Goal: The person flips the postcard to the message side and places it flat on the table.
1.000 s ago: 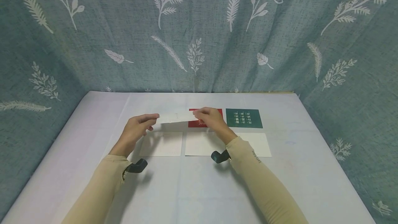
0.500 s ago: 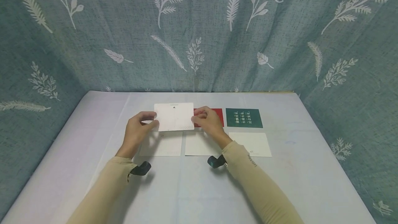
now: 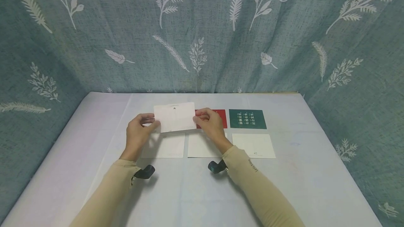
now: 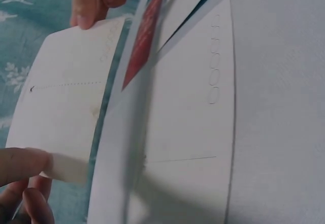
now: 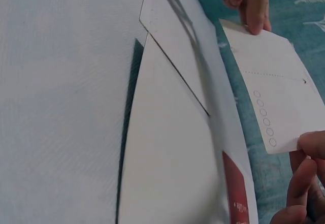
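Note:
In the head view, a white postcard (image 3: 175, 116) is raised off the table, its back toward me, with a small dark mark near the top. My left hand (image 3: 138, 132) pinches its left edge, thumb on the face that I see. My right hand (image 3: 213, 125) pinches the right edge. The left wrist view shows the same postcard (image 4: 61, 107) with a dotted line and a row of small circles. Behind my right hand lies a red postcard (image 3: 223, 115), partly hidden. To its right is a green postcard (image 3: 247, 119) with white writing.
A nearer row on the white table (image 3: 189, 195) holds a left white postcard (image 3: 172, 148), a middle white postcard (image 3: 200, 146) and a right white postcard (image 3: 254, 145). A blue-green leaf-patterned curtain (image 3: 195, 27) encloses the back and sides.
The held postcard was seen nearly edge-on, then tipped up so its white back faces me. Since then it has shifted slightly left and up, tilting a little, in both hands.

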A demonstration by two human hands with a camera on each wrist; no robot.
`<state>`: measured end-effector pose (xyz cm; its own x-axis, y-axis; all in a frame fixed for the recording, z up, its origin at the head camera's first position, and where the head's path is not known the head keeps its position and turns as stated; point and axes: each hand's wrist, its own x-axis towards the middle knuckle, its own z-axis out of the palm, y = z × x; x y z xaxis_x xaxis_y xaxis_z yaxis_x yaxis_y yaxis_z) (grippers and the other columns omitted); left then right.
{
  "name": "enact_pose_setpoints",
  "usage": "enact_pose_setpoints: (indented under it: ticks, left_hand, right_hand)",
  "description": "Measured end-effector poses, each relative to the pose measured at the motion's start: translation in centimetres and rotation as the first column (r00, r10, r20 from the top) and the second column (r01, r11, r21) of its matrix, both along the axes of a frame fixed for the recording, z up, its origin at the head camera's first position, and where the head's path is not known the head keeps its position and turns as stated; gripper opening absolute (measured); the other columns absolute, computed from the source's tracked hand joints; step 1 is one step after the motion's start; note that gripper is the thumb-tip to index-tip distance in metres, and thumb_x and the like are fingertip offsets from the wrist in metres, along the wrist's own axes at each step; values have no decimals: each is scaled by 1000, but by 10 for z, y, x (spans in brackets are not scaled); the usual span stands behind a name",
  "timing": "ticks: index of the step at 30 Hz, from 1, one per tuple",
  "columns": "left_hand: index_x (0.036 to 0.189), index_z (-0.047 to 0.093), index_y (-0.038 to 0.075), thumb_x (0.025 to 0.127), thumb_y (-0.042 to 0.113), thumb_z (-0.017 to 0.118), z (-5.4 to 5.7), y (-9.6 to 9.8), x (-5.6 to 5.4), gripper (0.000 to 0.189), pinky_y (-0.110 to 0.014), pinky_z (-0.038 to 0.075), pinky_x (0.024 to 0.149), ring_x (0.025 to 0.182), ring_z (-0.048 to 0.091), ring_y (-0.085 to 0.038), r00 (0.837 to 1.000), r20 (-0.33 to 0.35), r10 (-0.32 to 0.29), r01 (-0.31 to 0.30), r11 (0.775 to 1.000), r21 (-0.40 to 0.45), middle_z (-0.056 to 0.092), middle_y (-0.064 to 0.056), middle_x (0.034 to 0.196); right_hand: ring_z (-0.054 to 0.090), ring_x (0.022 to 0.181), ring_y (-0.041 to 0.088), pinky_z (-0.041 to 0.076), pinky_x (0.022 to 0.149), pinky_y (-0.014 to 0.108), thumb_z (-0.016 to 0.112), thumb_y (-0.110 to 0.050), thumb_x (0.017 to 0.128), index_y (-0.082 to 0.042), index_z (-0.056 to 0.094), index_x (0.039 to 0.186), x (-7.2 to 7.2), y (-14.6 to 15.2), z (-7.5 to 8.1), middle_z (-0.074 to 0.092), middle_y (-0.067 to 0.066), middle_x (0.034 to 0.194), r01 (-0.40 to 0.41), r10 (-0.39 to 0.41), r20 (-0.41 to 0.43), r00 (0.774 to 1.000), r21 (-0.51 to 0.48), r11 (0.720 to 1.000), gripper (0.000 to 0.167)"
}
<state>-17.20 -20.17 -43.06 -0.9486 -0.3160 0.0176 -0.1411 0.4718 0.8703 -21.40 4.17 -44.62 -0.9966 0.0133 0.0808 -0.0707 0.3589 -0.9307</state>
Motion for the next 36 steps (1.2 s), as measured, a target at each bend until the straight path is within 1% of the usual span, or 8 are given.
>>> enact_pose_setpoints:
  ticks: [3,9,14,21,26,29,33,36]
  left_hand:
    - [126,65,10,91,22,75,2,0,0,38,-36,42,88,108,60,-27,1000,-15,13,-13,1000,4,72,-13,114]
    - [128,66,13,93,24,73,6,1,-2,38,-35,44,80,95,62,-27,999,-31,35,-36,998,-56,72,-11,115]
    - [130,67,16,94,24,71,9,-1,-4,37,-36,46,77,94,64,-28,997,-68,35,-42,994,-105,72,-10,113]
    - [134,66,21,96,29,68,12,-8,-9,39,-36,44,66,87,65,-26,994,-105,-7,-20,967,-252,73,-7,112]
    - [141,61,21,96,33,68,14,-15,-12,47,-35,38,55,64,56,-21,995,-68,-70,39,926,-376,73,-8,114]
    - [143,59,18,95,35,69,14,-19,-15,52,-35,37,54,57,51,-21,994,-28,-108,86,905,-418,72,-11,115]
    - [144,57,15,93,36,70,13,-23,-19,56,-36,41,57,69,59,-25,992,29,-120,121,890,-440,71,-13,117]
    - [143,57,13,92,35,69,12,-24,-22,57,-39,45,61,81,63,-30,991,66,-117,135,878,-459,71,-14,117]
  right_hand:
    - [65,91,17,55,85,32,77,-21,91,-18,73,103,1,-3,2,72,-3,98,-6,5,-25,1000,-10,1000,13]
    - [63,91,18,54,86,34,76,-20,92,-16,72,107,3,-7,7,72,-1,100,-8,8,-44,999,-11,1000,16]
    - [61,86,19,53,80,34,75,-20,92,-16,72,110,3,-9,7,72,-2,101,-14,13,-55,998,-8,1000,19]
    - [62,87,19,53,77,32,73,-20,93,-15,73,114,1,-12,8,72,-3,101,-43,43,-53,998,11,999,22]
    - [62,80,16,52,70,28,71,-15,93,-15,72,123,-2,-14,10,73,-2,104,-86,89,-35,995,70,994,30]
    - [60,74,16,50,66,26,69,-13,94,-13,69,130,-4,-17,12,73,2,110,-132,134,-9,991,106,986,37]
    - [61,70,18,50,65,27,66,-11,95,-11,63,138,-7,-20,13,71,7,120,-199,194,50,980,132,971,43]
    - [61,75,18,50,70,29,64,-11,95,-8,62,139,-10,-21,12,70,8,121,-237,226,78,971,183,954,44]
